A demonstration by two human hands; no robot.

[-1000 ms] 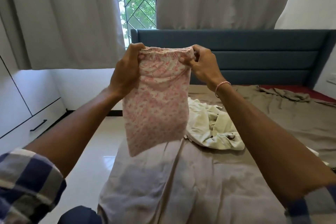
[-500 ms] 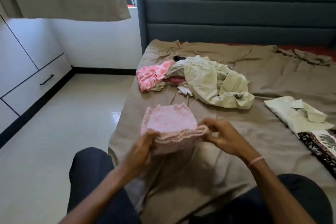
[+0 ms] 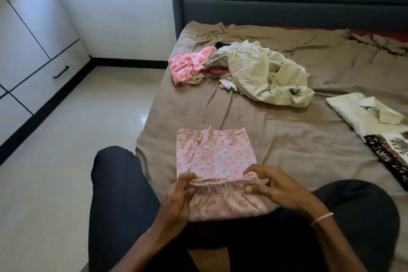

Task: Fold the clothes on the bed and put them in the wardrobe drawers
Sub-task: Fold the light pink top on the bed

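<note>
Pink shorts (image 3: 220, 157) lowered flat, clothes heap (image 3: 260, 77) beyond

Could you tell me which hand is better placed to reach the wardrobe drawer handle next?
Probably the left: the left hand grips the pink garment nearer the drawer handle; the right hand is farther.

Pink floral garment (image 3: 217, 157) flat on bed's near edge, unfolded clothes pile (image 3: 249, 73) beyond

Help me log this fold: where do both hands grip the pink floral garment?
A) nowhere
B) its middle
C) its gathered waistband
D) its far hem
C: the left hand and right hand each pinch the pink floral garment at an end of its gathered waistband.
</note>
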